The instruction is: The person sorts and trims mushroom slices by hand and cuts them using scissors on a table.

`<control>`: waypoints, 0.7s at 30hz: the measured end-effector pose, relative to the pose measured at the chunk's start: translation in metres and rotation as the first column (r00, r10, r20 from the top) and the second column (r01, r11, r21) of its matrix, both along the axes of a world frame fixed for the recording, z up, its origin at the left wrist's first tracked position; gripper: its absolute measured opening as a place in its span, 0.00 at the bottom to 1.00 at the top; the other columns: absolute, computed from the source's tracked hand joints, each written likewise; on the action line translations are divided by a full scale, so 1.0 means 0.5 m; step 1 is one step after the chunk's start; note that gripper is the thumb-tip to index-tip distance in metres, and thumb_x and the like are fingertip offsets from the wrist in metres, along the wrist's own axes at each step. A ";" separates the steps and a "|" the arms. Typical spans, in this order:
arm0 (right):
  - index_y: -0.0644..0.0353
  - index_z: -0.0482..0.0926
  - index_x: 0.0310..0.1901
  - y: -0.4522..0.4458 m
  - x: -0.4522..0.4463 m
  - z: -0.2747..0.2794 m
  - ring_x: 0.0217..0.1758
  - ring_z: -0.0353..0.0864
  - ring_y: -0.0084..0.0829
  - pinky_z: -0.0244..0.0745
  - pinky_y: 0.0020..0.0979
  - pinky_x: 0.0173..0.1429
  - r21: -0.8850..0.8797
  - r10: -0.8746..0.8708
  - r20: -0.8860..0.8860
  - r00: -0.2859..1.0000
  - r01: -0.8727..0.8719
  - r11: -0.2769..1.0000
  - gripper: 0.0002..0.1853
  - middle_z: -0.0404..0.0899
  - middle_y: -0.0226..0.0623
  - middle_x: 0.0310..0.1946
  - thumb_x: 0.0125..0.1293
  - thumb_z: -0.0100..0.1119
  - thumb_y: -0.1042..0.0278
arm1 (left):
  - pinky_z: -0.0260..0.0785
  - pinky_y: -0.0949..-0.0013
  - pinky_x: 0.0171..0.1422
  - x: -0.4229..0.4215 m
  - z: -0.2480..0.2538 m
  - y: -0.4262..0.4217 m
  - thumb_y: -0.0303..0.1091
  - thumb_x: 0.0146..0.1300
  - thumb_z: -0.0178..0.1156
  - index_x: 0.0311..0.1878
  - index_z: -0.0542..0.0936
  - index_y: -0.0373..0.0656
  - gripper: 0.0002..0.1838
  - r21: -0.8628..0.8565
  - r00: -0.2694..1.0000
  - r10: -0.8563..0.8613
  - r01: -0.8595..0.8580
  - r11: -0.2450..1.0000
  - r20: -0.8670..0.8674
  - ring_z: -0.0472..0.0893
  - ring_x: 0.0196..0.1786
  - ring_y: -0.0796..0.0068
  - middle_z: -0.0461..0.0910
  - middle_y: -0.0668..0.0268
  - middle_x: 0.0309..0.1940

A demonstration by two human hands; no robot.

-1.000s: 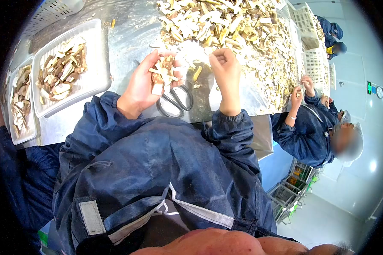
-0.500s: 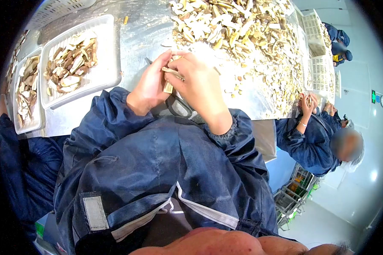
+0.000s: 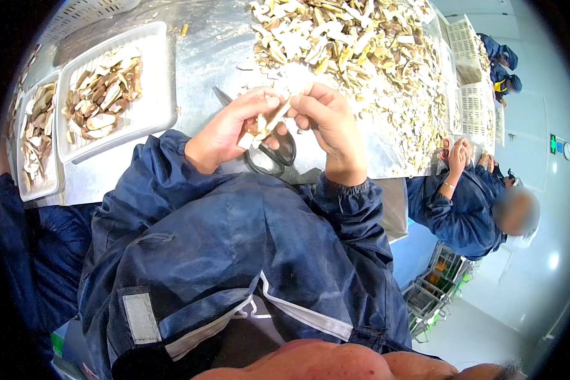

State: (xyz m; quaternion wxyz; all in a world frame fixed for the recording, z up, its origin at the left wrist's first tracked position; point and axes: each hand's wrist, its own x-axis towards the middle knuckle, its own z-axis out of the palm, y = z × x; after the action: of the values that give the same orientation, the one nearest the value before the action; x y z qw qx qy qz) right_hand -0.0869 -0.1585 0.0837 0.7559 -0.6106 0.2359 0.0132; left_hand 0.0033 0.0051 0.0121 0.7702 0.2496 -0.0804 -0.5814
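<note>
My left hand (image 3: 225,130) is closed around a few pale dried mushroom slices (image 3: 253,134), their ends poking out below the fingers. From the other side, my right hand (image 3: 335,130) pinches the upper end of a long mushroom slice (image 3: 277,115) between thumb and fingers. Beneath the hands lies a pair of scissors with black handles (image 3: 286,151) on the metal table; a blade tip shows beyond my left hand. Just past my fingers spreads a large heap of sliced dried mushrooms (image 3: 342,47).
A white plastic tray (image 3: 161,76) with darker mushroom slices stands to the left, beside a second tray (image 3: 56,161). Perforated crates (image 3: 465,47) line the far right. A co-worker's hands (image 3: 459,155) are at the table's right end. Another person's dark sleeve (image 3: 19,209) shows at left.
My right hand has moved right, drawing away from the left hand, and now grips the slice's upper end. The scissors' handles are more exposed.
</note>
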 end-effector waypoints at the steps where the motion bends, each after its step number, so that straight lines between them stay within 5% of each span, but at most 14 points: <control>1: 0.61 0.81 0.37 -0.003 -0.001 -0.005 0.24 0.67 0.13 0.59 0.17 0.30 0.023 0.018 0.002 1.000 -0.018 1.000 0.03 0.77 0.24 0.25 0.67 0.64 0.72 | 0.82 0.68 0.37 0.000 -0.001 0.000 0.40 0.75 0.57 0.56 0.75 0.40 0.15 -0.003 0.999 -0.028 0.028 1.000 0.023 0.84 0.41 0.72 0.80 0.63 0.43; 7: 0.58 0.80 0.36 -0.004 -0.004 -0.028 0.25 0.72 0.14 0.61 0.17 0.30 0.071 0.040 0.000 0.999 -0.040 0.997 0.04 0.81 0.26 0.26 0.66 0.64 0.69 | 0.80 0.72 0.33 0.000 -0.003 0.002 0.39 0.73 0.61 0.52 0.76 0.43 0.12 0.041 0.993 -0.111 0.109 0.993 0.029 0.84 0.40 0.75 0.80 0.66 0.42; 18: 0.62 0.78 0.38 0.043 -0.018 -0.023 0.29 0.79 0.15 0.69 0.17 0.33 -0.239 -0.051 0.110 0.993 0.076 0.968 0.07 0.82 0.29 0.28 0.69 0.66 0.70 | 0.79 0.74 0.32 -0.003 -0.009 0.002 0.36 0.71 0.63 0.49 0.78 0.43 0.10 0.082 0.994 -0.101 0.098 0.992 0.034 0.83 0.38 0.76 0.80 0.66 0.41; 21: 0.63 0.78 0.39 0.014 -0.037 -0.030 0.30 0.77 0.14 0.69 0.18 0.33 -0.194 -0.150 0.147 0.978 0.177 0.965 0.07 0.82 0.30 0.29 0.70 0.65 0.70 | 0.79 0.73 0.31 -0.003 -0.012 0.001 0.35 0.71 0.62 0.47 0.77 0.42 0.09 0.078 0.994 -0.097 0.093 0.993 0.045 0.83 0.37 0.75 0.80 0.65 0.40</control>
State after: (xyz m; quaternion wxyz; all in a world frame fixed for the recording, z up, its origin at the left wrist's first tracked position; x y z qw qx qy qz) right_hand -0.1057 -0.1516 0.0688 0.7009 -0.6636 0.2353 -0.1140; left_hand 0.0016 0.0054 0.0061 0.7294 0.2887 -0.0887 -0.6138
